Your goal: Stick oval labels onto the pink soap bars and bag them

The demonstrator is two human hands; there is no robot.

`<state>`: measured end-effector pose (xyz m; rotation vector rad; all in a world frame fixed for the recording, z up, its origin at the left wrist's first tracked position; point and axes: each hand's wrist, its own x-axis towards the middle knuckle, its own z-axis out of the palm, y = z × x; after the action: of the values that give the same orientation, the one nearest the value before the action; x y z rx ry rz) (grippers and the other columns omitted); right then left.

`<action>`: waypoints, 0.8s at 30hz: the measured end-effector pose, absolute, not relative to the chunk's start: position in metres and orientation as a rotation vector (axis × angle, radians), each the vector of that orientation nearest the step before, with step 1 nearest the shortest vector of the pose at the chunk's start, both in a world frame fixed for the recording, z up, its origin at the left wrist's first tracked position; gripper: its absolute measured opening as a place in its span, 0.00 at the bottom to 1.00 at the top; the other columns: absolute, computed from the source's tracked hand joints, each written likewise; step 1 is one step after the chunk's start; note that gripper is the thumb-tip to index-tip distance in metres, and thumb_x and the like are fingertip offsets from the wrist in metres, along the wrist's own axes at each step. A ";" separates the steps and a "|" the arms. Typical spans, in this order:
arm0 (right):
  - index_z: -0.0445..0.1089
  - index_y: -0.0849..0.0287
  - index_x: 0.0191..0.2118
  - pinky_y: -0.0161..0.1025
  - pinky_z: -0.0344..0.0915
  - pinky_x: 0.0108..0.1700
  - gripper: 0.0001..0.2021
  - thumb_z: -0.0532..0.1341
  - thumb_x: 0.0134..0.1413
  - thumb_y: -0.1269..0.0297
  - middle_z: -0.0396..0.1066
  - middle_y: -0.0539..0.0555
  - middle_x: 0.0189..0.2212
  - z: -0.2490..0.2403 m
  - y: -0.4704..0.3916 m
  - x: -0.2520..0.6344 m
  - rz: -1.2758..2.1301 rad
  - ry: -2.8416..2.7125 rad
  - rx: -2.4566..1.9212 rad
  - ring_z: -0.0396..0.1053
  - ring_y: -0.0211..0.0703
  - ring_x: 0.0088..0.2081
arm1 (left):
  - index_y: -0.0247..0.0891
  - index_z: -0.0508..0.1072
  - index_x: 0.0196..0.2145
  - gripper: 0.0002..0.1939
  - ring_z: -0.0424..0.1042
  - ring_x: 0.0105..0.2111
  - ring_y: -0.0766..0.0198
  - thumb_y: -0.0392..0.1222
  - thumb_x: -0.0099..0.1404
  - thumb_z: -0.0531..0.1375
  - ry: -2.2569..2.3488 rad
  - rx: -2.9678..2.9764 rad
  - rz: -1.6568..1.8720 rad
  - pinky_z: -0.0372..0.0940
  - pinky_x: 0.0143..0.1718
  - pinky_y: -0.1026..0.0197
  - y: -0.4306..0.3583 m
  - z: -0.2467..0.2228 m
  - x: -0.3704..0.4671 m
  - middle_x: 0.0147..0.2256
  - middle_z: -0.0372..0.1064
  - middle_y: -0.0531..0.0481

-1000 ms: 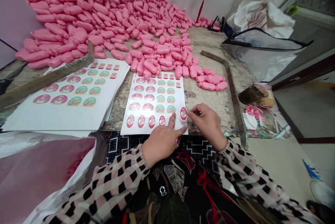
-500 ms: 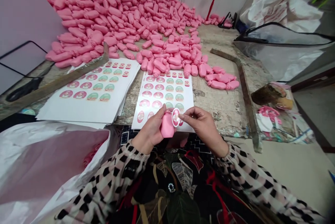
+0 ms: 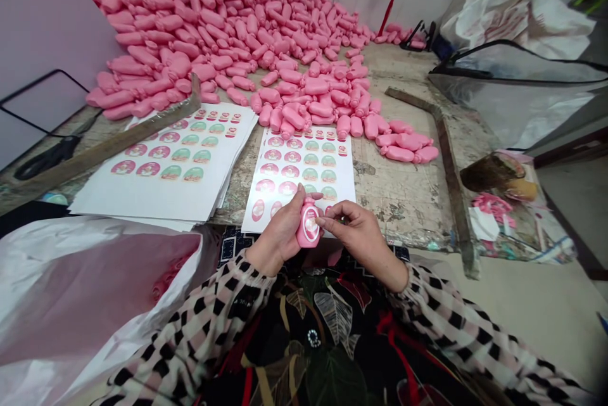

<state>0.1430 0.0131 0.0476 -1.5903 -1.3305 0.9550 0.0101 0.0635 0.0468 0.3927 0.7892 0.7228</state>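
My left hand (image 3: 281, 233) is wrapped round a small pink plastic bottle (image 3: 310, 202), held upright over the front edge of the table. An oval sticker (image 3: 311, 227) with a white rim and a pink and pale print lies against the bottle's front face. My right hand (image 3: 363, 234) comes in from the right, its thumb and forefinger pinched together at the sticker's right side. Just behind both hands is a sheet of stickers (image 3: 300, 162) with rows of pink and green labels. Part of its lower edge is hidden by my hands.
A big heap of pink bottles (image 3: 228, 19) covers the back. At left lie a stack of sticker sheets (image 3: 156, 197), a wooden strip (image 3: 118, 139) and scissors (image 3: 50, 156). A white bag (image 3: 28, 247) stands below. Another wooden strip (image 3: 451, 184) borders the right side.
The oval sticker has moved left from beside the bottle onto its front face, carried by my right hand. My left hand still holds the bottle, now turned slightly.
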 end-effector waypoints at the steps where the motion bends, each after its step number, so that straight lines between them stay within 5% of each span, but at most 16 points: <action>1: 0.69 0.58 0.26 0.34 0.59 0.29 0.11 0.65 0.44 0.55 0.71 0.48 0.24 0.047 0.013 0.143 0.950 -1.342 -1.597 0.65 0.36 0.25 | 0.31 0.69 0.43 0.26 0.66 0.20 0.67 0.58 0.62 0.51 0.789 0.402 0.724 0.64 0.23 0.65 0.063 0.047 0.010 0.22 0.65 0.50; 12: 0.69 0.56 0.28 0.36 0.59 0.30 0.11 0.62 0.48 0.54 0.72 0.49 0.27 0.041 0.013 0.143 0.869 -1.461 -1.670 0.66 0.38 0.27 | 0.32 0.68 0.43 0.30 0.65 0.20 0.69 0.63 0.58 0.52 0.798 0.464 0.758 0.62 0.23 0.66 0.062 0.045 0.010 0.23 0.65 0.51; 24: 0.71 0.54 0.35 0.37 0.55 0.33 0.15 0.56 0.54 0.49 0.68 0.53 0.32 0.072 0.005 0.144 0.338 -1.912 -1.915 0.65 0.42 0.34 | 0.36 0.66 0.46 0.30 0.69 0.23 0.66 0.64 0.58 0.52 0.877 0.627 0.839 0.64 0.25 0.64 0.058 0.042 0.012 0.31 0.70 0.46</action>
<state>0.1444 0.0054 0.0722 -1.9149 -1.9124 0.3378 0.0121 0.0582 0.0420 0.6268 0.8772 0.8393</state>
